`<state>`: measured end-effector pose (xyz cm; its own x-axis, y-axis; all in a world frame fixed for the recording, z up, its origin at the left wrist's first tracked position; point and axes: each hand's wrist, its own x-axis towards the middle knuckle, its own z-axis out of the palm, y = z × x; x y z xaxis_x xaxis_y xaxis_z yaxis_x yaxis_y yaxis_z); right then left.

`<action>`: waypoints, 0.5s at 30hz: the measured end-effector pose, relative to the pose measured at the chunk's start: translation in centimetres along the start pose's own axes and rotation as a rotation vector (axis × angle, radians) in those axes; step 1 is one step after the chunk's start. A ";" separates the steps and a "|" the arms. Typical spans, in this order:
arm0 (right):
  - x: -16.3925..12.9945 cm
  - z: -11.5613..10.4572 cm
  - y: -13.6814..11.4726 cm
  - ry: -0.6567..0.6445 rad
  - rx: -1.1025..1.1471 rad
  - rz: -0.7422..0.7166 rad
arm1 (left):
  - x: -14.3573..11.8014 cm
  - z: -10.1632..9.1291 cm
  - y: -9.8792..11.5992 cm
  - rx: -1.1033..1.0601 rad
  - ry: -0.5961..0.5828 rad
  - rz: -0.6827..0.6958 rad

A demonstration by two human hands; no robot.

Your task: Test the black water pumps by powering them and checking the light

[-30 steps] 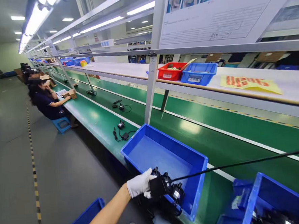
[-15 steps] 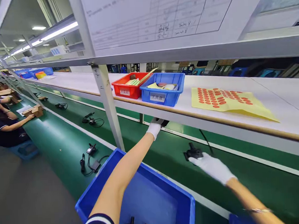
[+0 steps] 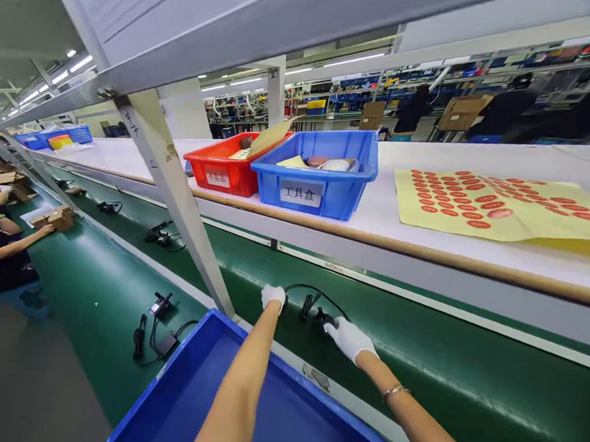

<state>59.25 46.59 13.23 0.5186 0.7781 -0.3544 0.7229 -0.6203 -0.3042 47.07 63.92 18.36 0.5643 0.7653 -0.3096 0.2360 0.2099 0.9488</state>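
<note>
My right hand (image 3: 351,339), in a white glove, is closed on a small black device (image 3: 323,318) at the green belt. The device's exact kind is hard to make out. My left hand (image 3: 273,295), also gloved, is at the belt further left, its fingers mostly hidden. A dark part peeks out beside it, too covered to name. Between the hands lies a bundled black cable (image 3: 307,305), and a thin cord arcs over toward the right hand. Below my left arm stands a large blue bin (image 3: 185,394).
A black device with cords and an adapter (image 3: 167,345) lies on the green worktop at left. Above the belt, a shelf holds a red bin (image 3: 222,172), a blue tool box (image 3: 317,179) and a yellow sticker sheet (image 3: 504,201). A metal post (image 3: 178,195) rises beside my left hand. Co-workers sit further left.
My left hand has come down and nearer from under the shelf. My right hand has moved left with the black device, bringing the hands closer together. The view has shifted.
</note>
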 end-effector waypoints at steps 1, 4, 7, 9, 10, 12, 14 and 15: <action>-1.4 -0.3 -0.7 -0.020 -0.009 -0.058 | -0.1 -0.6 0.4 0.002 0.029 -0.027; -6.9 1.2 -4.4 -0.104 -0.020 -0.273 | -2.0 -2.8 0.8 0.002 0.037 -0.058; -13.0 5.8 -9.8 -0.251 -0.029 -0.415 | -7.4 -5.6 -0.7 -0.004 -0.033 -0.061; -16.5 9.3 -13.3 -0.347 -0.064 -0.446 | -12.6 -7.8 -2.7 -0.004 -0.078 -0.072; -17.9 10.9 -14.8 -0.382 -0.089 -0.452 | -15.4 -9.0 -3.9 -0.003 -0.091 -0.085; -20.0 13.3 -17.1 -0.422 -0.140 -0.460 | -20.8 -11.5 -6.6 -0.003 -0.090 -0.120; -21.5 14.7 -18.8 -0.434 -0.185 -0.464 | -25.4 -13.9 -9.3 -0.005 -0.057 -0.162; -22.1 15.0 -19.6 -0.435 -0.205 -0.465 | -27.3 -15.0 -10.5 -0.008 -0.032 -0.183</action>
<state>26.80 40.06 13.70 -0.0680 0.8227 -0.5644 0.9211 -0.1657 -0.3524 17.36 49.93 17.75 0.5376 0.6937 -0.4793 0.3309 0.3492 0.8767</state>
